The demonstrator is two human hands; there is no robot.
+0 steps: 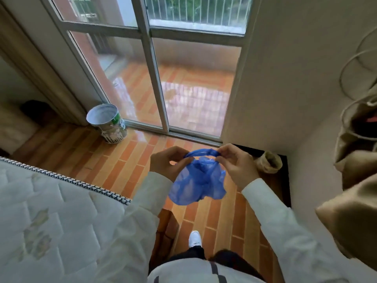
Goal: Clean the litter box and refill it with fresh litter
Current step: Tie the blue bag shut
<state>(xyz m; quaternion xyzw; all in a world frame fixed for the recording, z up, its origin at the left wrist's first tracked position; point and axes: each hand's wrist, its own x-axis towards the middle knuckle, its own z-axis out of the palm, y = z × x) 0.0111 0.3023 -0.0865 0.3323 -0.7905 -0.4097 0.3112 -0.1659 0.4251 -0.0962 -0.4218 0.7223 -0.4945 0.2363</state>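
In front of the person's chest, both hands are raised side by side over the tiled floor, each in a long white sleeve that runs back toward the bottom of the view. The left hand [166, 163] is turned palm-inward, fingers curled, with its thumb and fingertips pinching the left end of a twisted blue strip. The right hand [237, 163] mirrors it, wrist bent slightly down, its thumb and forefinger nipping the right end of the same strip while the other fingers curl loosely beneath.

That strip is the gathered top of a thin blue plastic bag [196, 183], stretched almost level between the two hands. The rest of the bag hangs slack and crumpled just below and between them, translucent enough for the floor to tint it, touching nothing but the fingers.

Below the bag, one white shoe [194, 238] stands on the orange brick-pattern floor [122, 160]. To the left lies a quilted white mattress [51, 221] with a patterned edge. Beyond the hands, a paint-splashed metal bucket [107, 123] sits by the frame of a sliding glass door [183, 78] that looks onto a wet balcony. Just right of the right hand, a small rolled-down tan sack [268, 161] rests on a dark mat beside the wall, and beige bags [357, 139] hang at the far right edge.
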